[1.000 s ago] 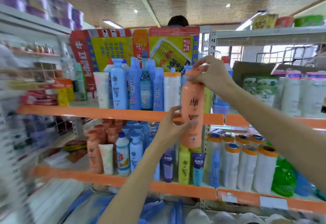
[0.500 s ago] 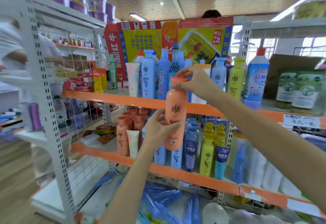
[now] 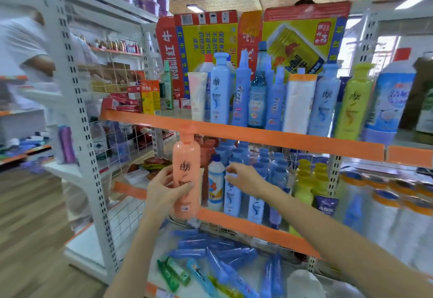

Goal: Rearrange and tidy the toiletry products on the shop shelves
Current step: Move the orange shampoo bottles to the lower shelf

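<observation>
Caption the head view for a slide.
Left hand holds an orange bottle upright; open right hand reaches toward blue bottles.

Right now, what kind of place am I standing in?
Most likely a small shop's toiletries aisle. White metal racks with orange-edged shelves hold rows of shampoo-type bottles, and a flattened drinks carton stands behind them. Your left hand holds an orange bottle.

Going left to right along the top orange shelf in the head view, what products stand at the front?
White tube → light blue bottle → white wrapped roll → yellow-green bottle → big white and blue bottle.
</observation>
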